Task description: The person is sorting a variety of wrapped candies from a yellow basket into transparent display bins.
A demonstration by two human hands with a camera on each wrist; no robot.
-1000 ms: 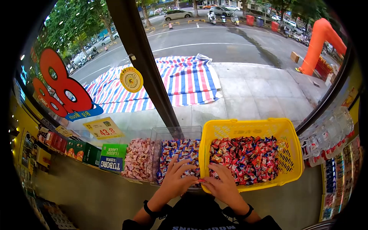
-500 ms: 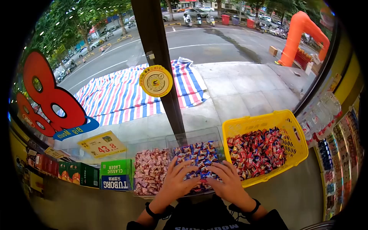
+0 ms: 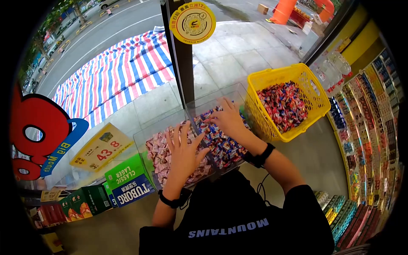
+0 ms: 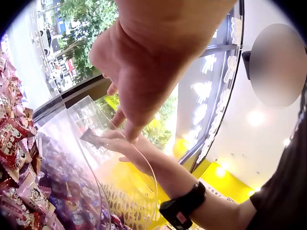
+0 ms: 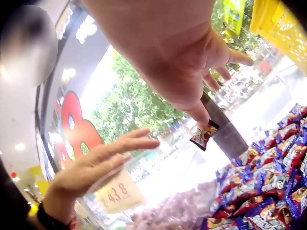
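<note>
1. While the left hand (image 3: 182, 156) is hovering over a heap of pale pink wrapped candies (image 3: 158, 149), its grip is looking wide, with the fingers fanning out and the thumb standing apart.
2. Over to the right hand (image 3: 233, 122), and it is working narrow, pinching one small wrapped candy (image 5: 205, 135) with dark edges and red-and-cream print!
3. That single piece is showing at a digit's tip, hanging above the heap of blue-and-red wrapped candies (image 3: 225, 154).
4. Both heaps are filling clear plastic bins (image 3: 223, 95), which are standing side by side.
5. Just beyond the blue-and-red heap, a yellow perforated plastic basket (image 3: 258, 111) is holding more red-and-dark wrapped candies (image 3: 282, 106).
6. Across on the other side, a green-and-blue cardboard TUBORG box (image 3: 135, 190) is standing beside the pink heap's bin, and a yellow-bordered price card (image 3: 102, 147) is reading 43.8.
7. Black wristbands (image 3: 174, 199) are circling both wrists.
</note>
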